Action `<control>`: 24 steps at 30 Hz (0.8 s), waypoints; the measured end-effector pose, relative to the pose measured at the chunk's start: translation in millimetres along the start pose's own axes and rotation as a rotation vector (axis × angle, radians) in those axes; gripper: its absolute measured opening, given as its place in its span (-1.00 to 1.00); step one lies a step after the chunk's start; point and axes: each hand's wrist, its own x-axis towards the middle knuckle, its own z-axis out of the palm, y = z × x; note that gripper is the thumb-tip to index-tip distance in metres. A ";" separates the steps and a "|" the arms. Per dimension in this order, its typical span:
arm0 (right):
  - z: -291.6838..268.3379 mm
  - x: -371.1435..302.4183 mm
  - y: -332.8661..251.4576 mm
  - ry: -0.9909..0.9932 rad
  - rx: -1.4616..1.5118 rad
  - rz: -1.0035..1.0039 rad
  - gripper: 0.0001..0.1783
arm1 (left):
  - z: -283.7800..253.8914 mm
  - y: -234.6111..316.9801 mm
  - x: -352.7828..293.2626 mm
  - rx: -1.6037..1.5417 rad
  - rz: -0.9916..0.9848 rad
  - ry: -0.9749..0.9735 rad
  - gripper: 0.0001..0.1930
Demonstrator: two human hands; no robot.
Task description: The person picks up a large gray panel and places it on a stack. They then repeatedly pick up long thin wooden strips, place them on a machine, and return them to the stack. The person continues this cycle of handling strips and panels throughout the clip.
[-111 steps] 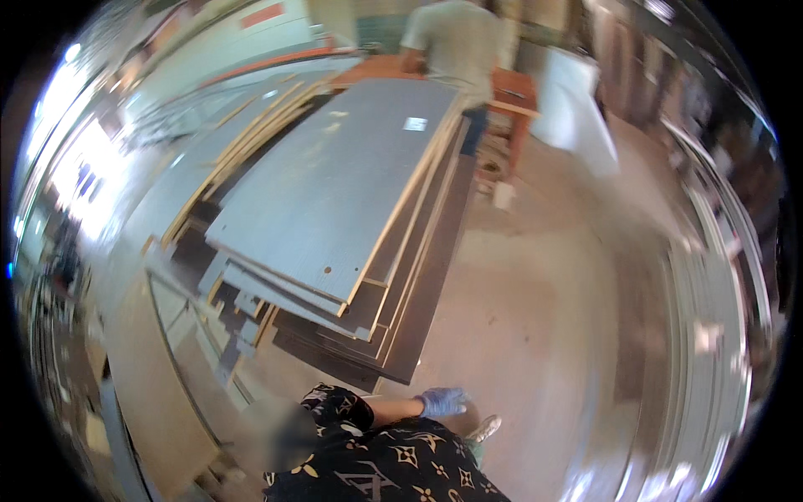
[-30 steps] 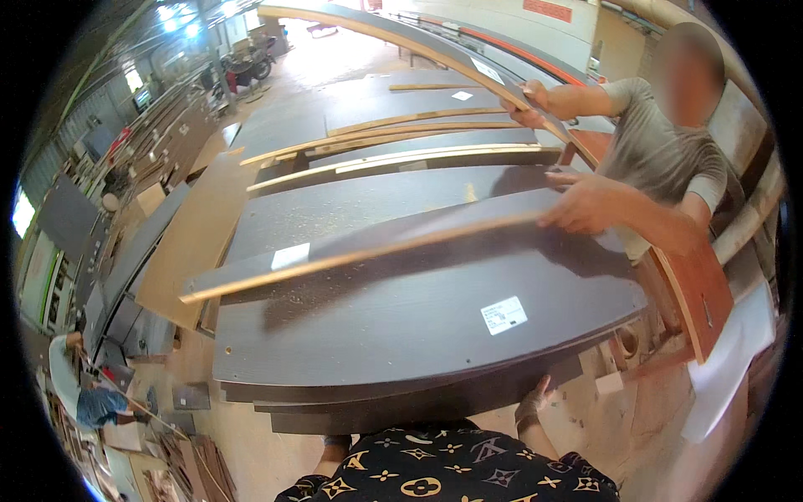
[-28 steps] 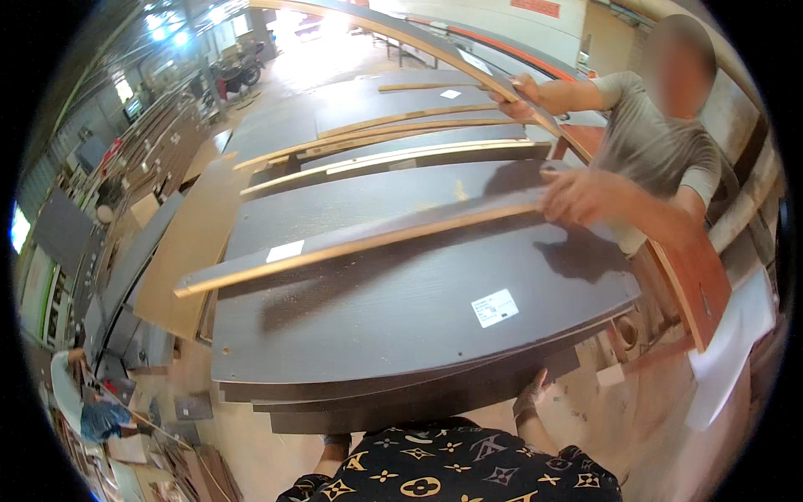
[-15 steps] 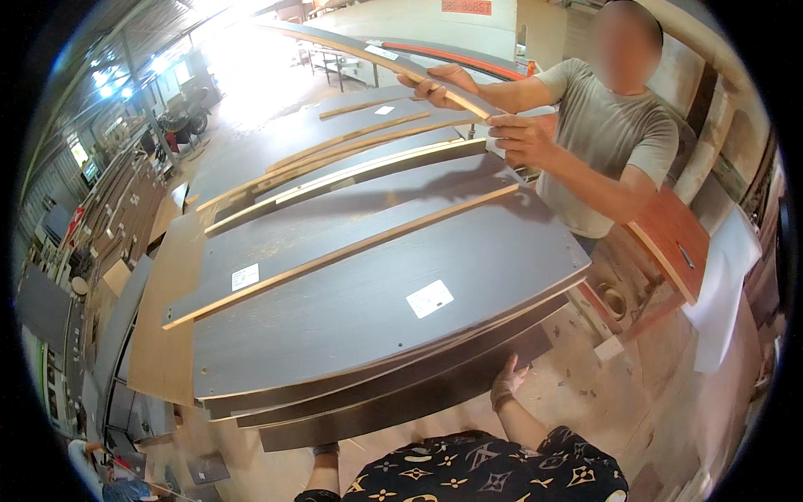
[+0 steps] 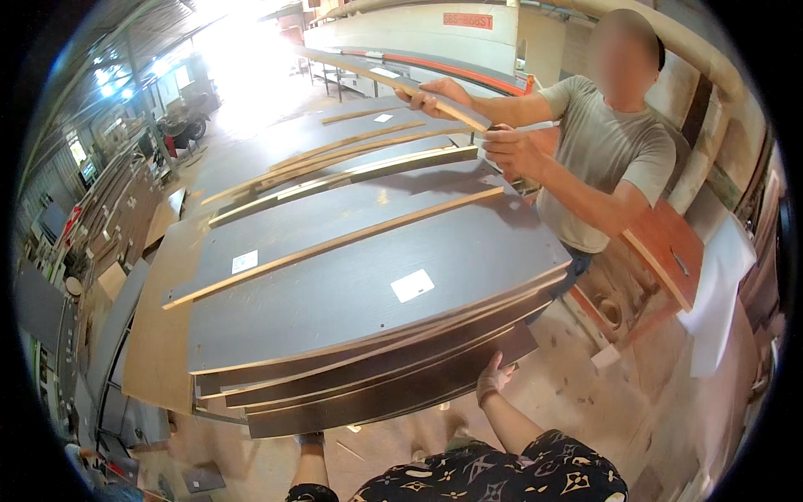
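A dark board [image 5: 389,400] juts out at the front of a stack, on the side nearest me. My right hand [image 5: 493,381] grips its front edge near the right end, thumb up against it. At the left end, my left hand [image 5: 309,438] is against the underside edge of the same board, its fingers hidden beneath. Above lies a grey panel [image 5: 335,330] with a white label [image 5: 411,285] and small drilled holes. A thin wooden-edged strip [image 5: 351,244] rests across the panels. Across the stack, a co-worker [image 5: 611,159] holds up a long narrow strip [image 5: 447,104] with both hands.
More strips [image 5: 335,149] and grey panels lie toward the far end. A brown sheet [image 5: 159,335] sticks out at the left. A reddish board [image 5: 669,251] stands at right beside white sheeting [image 5: 723,289]. Stacked boards [image 5: 117,217] line the left side; scraps litter the floor [image 5: 577,427].
The view has shifted a little, so the stack sits higher and further left. The co-worker's strip has come down slightly. My hands remain at the dark board.
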 end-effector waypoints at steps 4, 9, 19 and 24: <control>-7.6 -4.2 -3.3 -0.058 -0.046 0.006 -0.01 | 4.5 2.4 -2.7 -0.011 0.007 -0.005 -0.59; -7.7 -10.8 -7.4 -0.020 -0.036 0.016 -0.02 | 5.3 6.1 -7.2 -0.039 0.013 -0.011 -0.58; -6.7 -6.3 -8.1 0.001 0.004 0.033 -0.06 | 34.1 15.5 -29.4 -0.164 -0.051 0.086 -0.61; -7.2 -18.7 -12.8 -0.015 -0.009 0.014 -0.07 | 27.5 21.4 -27.3 -0.132 -0.031 0.098 -0.61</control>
